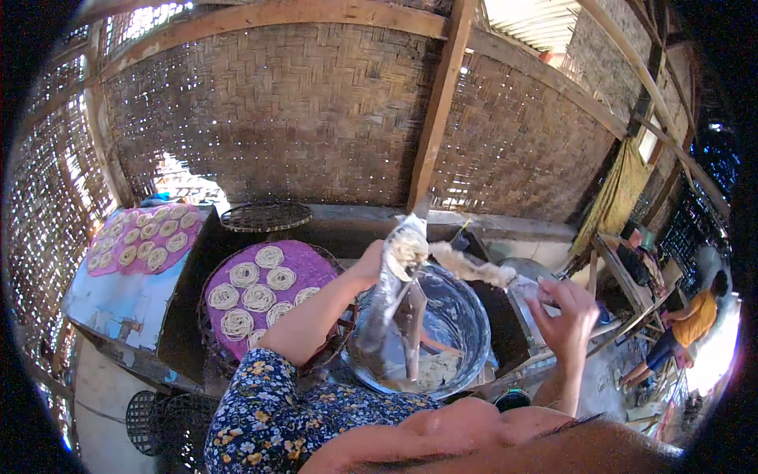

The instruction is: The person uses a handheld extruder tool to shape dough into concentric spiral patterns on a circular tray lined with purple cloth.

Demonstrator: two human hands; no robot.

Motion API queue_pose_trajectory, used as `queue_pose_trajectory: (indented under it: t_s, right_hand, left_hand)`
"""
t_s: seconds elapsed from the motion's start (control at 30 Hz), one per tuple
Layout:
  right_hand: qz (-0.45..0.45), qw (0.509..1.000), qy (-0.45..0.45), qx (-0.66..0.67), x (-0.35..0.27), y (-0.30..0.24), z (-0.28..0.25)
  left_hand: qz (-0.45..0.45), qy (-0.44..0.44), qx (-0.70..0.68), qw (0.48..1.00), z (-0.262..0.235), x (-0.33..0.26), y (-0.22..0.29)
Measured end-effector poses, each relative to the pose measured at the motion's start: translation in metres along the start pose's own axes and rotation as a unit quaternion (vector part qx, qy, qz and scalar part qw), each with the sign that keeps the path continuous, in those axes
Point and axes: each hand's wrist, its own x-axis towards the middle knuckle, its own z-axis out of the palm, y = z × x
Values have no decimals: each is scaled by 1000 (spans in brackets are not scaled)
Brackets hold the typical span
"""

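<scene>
Woven round tray (265, 216) (dark), bamboo wall (292, 110)

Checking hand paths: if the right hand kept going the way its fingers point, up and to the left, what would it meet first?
Probably the dough strip that the right hand holds, then the plastic bag in the left hand; depth is unclear.

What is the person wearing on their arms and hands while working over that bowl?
The left arm wears a dark navy sleeve printed with small white, yellow and orange flowers, ending above the elbow; the forearm below it is bare. The right arm shows no sleeve in view. Both the left hand and right hand are bare: no gloves, and no rings, bracelets or watch can be made out.
</scene>
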Motion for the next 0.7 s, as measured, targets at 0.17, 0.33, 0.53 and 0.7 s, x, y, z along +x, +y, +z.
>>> queue_pose_trajectory:
  t_s: [0.17, 0.33, 0.53, 0.7]
  right_hand:
    - [327, 875, -60, 352, -48, 12, 80]
    - [432, 792, -121, 414, -86, 28, 75]
    - [166, 858, -485, -19, -117, 20, 104]
    - [107, 852, -486, 160, -139, -17, 167]
  left_hand:
    - [52, -81, -108, 989, -3, 8, -6]
    - [195, 0, 20, 981, -3, -35, 40]
    - [196, 12, -155, 968, -25, -47, 40]
    - [204, -99, -279, 933, -13, -32, 32]
